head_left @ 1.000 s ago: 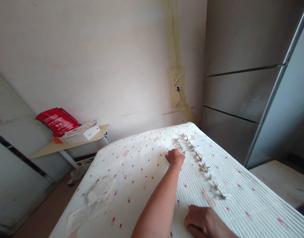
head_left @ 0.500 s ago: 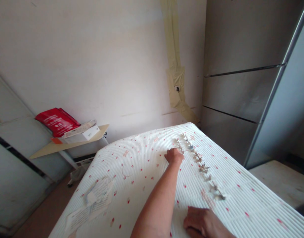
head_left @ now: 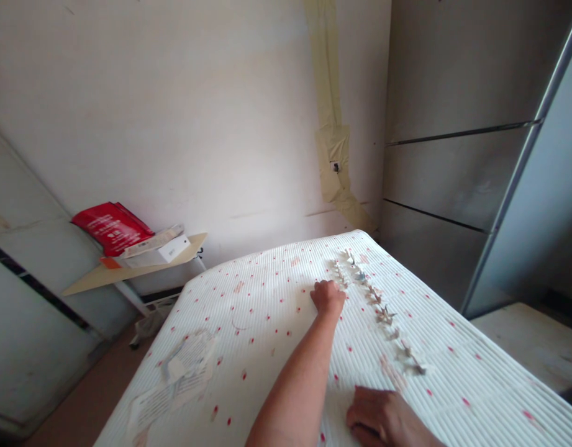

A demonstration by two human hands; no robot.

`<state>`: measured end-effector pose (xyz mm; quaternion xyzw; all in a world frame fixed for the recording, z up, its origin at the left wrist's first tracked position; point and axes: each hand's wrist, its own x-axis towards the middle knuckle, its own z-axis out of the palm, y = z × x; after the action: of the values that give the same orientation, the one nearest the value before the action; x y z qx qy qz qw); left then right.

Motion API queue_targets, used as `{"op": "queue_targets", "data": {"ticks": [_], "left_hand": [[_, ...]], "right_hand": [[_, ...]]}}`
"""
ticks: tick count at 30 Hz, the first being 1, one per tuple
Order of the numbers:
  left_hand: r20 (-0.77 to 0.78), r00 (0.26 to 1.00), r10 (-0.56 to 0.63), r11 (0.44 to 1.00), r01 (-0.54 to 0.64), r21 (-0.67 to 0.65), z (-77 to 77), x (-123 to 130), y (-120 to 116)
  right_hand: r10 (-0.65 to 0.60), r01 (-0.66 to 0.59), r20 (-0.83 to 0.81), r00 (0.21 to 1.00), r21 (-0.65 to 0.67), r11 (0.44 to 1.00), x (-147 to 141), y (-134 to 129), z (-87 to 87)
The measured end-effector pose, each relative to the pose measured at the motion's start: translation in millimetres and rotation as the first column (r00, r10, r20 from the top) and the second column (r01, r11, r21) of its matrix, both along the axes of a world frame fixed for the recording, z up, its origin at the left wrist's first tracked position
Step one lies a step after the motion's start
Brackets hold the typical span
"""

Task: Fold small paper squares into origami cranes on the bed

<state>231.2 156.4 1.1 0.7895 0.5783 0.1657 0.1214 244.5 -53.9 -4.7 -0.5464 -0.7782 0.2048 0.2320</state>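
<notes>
My left hand (head_left: 328,296) reaches far over the mattress (head_left: 253,298), which is white and ribbed with red dots. Its fingers are curled down at the near end of a short row of small pale pieces (head_left: 336,270); anything in them is hidden. Beside it runs a longer line of small twisted or folded pieces, apparently paper (head_left: 385,315), in white, grey and brown. Closer to me, my right hand (head_left: 377,415) rests closed on the mattress, left of that line's near end. Whether it holds anything cannot be seen.
Torn printed paper sheets (head_left: 192,357) lie on the mattress at left. Beyond its left edge, a small table (head_left: 92,280) carries a red bag (head_left: 113,228) and a white box (head_left: 174,248). A tall grey cabinet or refrigerator (head_left: 435,180) stands at right, near the wall (head_left: 197,124).
The view has shifted slightly, so the surroundings sit a little further right. Both hands stay in nearly the same places, with fingers still curled.
</notes>
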Motion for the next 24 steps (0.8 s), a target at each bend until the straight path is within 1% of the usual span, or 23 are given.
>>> {"op": "queue_targets", "data": {"ticks": [5,9,16,20,24], "left_hand": [[0.014,1.0,0.003,1.0,-0.003,0.027,-5.7,-0.2,1.7],[0.044,0.999,-0.026,0.999,0.024,0.038,-9.0,-7.9,2.3],[0.137,0.978,-0.157,0.985,0.146,0.09,-15.2,-28.0,0.5],[0.194,0.966,-0.172,0.983,0.156,0.098,-16.6,-41.2,-3.2],[0.25,0.945,-0.21,0.974,0.179,0.138,-18.4,-63.5,-14.1]], "right_hand": [[0.013,-0.013,0.003,1.0,-0.007,1.0,-0.1,-1.4,1.3],[-0.005,0.005,-0.004,1.0,-0.017,1.0,0.0,-3.0,4.7],[-0.005,0.006,0.011,1.0,-0.026,1.0,-0.1,-2.5,7.8],[-0.021,0.021,0.013,1.0,-0.022,1.0,-0.7,-2.7,8.4],[-0.011,0.011,0.051,0.999,-0.014,1.0,-0.8,-2.0,7.7]]}}
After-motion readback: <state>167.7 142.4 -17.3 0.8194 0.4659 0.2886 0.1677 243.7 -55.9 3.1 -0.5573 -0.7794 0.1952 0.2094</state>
